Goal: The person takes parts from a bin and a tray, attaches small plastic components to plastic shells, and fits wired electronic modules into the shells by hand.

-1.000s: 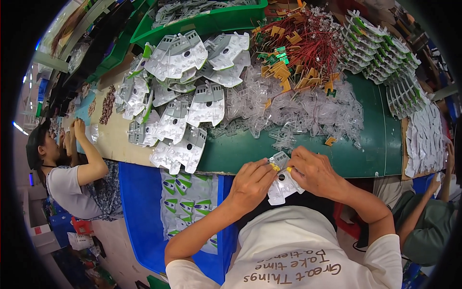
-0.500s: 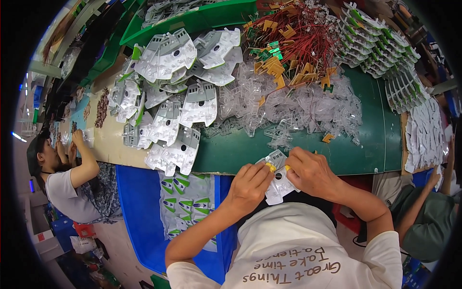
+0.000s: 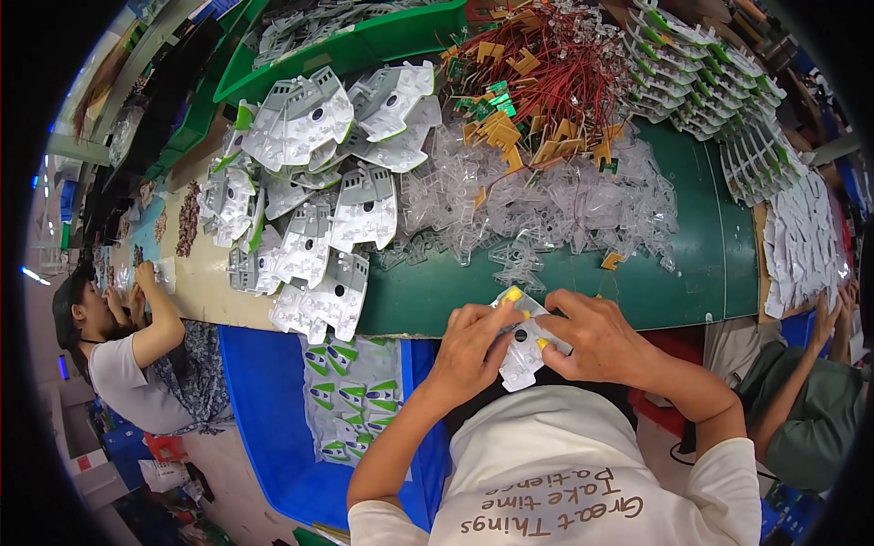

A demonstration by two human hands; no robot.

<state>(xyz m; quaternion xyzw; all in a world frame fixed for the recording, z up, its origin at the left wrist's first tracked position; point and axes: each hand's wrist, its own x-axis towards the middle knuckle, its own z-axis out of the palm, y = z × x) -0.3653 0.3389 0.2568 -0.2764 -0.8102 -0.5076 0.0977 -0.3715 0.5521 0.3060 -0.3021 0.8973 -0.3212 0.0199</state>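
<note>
At the table's near edge I hold a white and grey plastic shell (image 3: pixel 520 355) with a dark round hole in its middle. My left hand (image 3: pixel 471 350) grips its left side, the index finger with a yellow finger cot (image 3: pixel 513 295) reaching over the far end. On the other side my right hand (image 3: pixel 596 341) has its fingers over the shell, and a yellow-covered thumb presses near the hole. Some of the shell is hidden under my fingers. Beyond it lies a heap of clear plastic parts (image 3: pixel 537 209).
Similar shells (image 3: pixel 305 118) are piled at left, before a green bin (image 3: pixel 364 35). Red wires with tan and green pieces (image 3: pixel 546 82) lie at the back; stacked shells (image 3: pixel 701 82) stand at right. A blue bin (image 3: pixel 264 409) holds bagged parts below. People sit on both sides.
My left index finger has moved to the far end of the shell, and my right fingers have spread more over it. The view has shifted slightly.
</note>
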